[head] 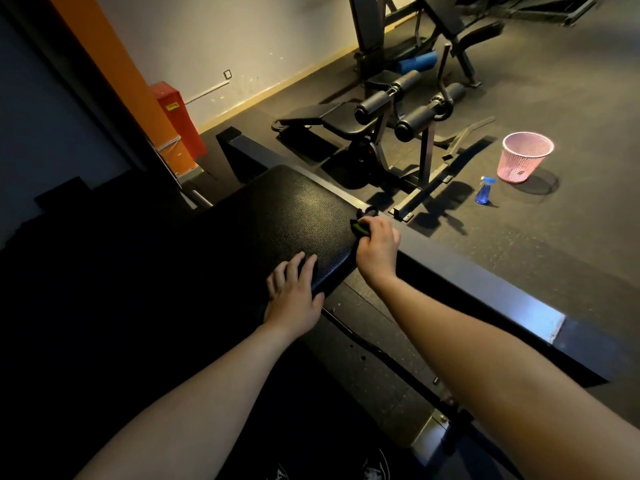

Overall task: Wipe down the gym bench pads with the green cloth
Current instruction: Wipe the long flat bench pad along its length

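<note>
Two hands work at the near right corner of the black bench pad, close together but not touching. The left hand lies flat on the pad with fingers straight and thumb hooked over the right edge, probably to brace the body while the other arm reaches. The right hand is curled round the green cloth, which is bunched so tightly that only a small dark green fold shows at the far side of the fist. That fold is pressed against the pad's right side wall, in the gap between the pad and the grey metal rail running alongside. Gripping the cloth as a wad seems meant to get it into that narrow side strip, so the edge looks like the part being wiped now. The far left of the pad is in deep shadow, and I cannot tell whether it is clean. On the floor to the far right stands a blue spray bottle, upright and out of arm's reach; how full it is cannot be read. Just beyond it sits a pink basket with mesh walls, mouth up, and nothing inside shows from this angle. Farther off is a leg machine with its own black pads, likely still waiting for the cloth.
</note>
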